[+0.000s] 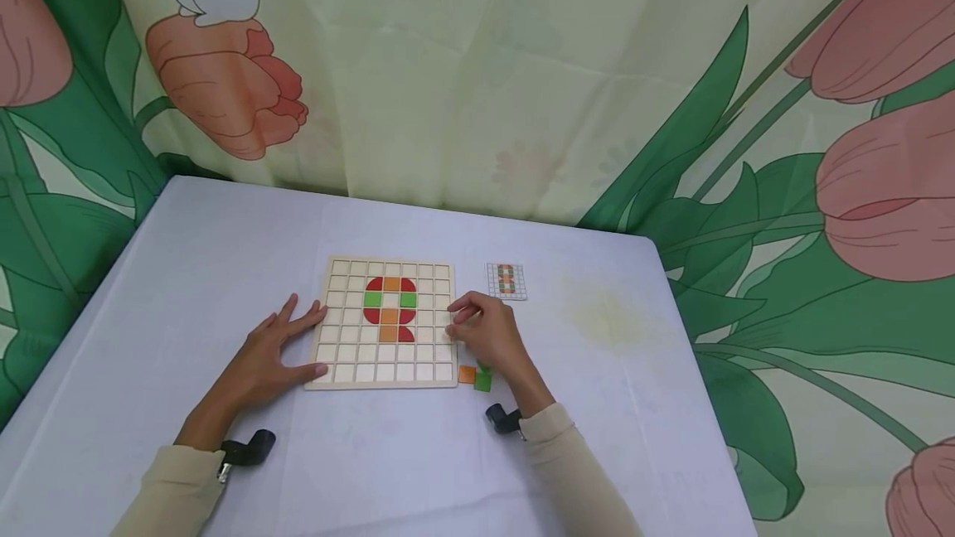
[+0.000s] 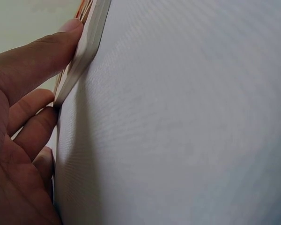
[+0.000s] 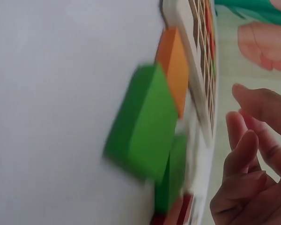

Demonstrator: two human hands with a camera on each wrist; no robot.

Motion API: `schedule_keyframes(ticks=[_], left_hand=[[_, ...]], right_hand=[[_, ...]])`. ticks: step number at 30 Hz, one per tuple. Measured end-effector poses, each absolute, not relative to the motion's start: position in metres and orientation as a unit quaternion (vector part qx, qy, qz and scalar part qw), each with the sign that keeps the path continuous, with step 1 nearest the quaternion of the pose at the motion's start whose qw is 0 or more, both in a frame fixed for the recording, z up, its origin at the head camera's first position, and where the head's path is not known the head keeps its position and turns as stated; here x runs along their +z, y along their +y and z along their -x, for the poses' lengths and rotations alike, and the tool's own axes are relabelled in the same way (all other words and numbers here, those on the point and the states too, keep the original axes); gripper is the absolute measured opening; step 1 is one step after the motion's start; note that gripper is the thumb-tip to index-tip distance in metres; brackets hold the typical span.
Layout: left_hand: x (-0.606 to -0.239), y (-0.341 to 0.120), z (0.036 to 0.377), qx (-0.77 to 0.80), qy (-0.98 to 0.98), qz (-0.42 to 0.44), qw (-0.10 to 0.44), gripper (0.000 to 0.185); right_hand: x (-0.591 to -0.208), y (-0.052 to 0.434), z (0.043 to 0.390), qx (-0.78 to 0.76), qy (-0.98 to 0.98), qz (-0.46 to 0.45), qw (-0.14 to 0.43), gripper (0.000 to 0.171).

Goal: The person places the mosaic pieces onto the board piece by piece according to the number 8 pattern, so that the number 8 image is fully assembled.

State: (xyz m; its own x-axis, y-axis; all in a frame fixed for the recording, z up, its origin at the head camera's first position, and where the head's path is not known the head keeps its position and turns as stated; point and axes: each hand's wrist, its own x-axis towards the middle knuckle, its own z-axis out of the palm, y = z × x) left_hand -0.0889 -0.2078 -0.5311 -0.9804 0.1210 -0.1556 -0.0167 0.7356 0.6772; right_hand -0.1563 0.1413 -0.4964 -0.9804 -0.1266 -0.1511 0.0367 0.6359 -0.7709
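Note:
A wooden grid board (image 1: 346,355) lies on the table with red, orange and green pieces (image 1: 391,284) set in its middle cells. Along its left edge rests my left hand (image 1: 261,363), fingers spread. In the left wrist view, the thumb (image 2: 68,40) touches the board's corner. My right hand (image 1: 488,334) hovers at the right edge, fingers bent, with nothing visible between thumb and fingertips in the right wrist view. Below it lie an orange block (image 1: 467,374) and a green block (image 1: 482,382); a second green block (image 3: 177,161) shows behind them in the right wrist view.
A small pattern card (image 1: 507,281) with a printed coloured grid lies right of the board. White cloth covers the table (image 1: 373,471). A printed curtain (image 1: 462,89) hangs behind its far edge. Dark red shows beyond the green blocks in the right wrist view.

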Motion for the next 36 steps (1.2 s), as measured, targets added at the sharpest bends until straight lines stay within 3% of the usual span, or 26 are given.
schedule_keyframes(ticks=[11,22,36], left_hand=[[-0.531,-0.208,0.089,0.363,0.927,-0.027,0.094,0.1],[-0.532,-0.208,0.089,0.362,0.927,-0.023,0.098,0.101],[-0.53,-0.208,0.088,0.363,0.927,-0.026,0.094,0.1]], right_hand=[[-0.5,0.192,0.156,-0.374,0.922,-0.085,0.054,0.03],[-0.502,0.203,0.152,-0.347,0.928,-0.112,0.077,0.026],[-0.5,0.196,0.147,-0.389,0.918,-0.03,0.075,0.02]])
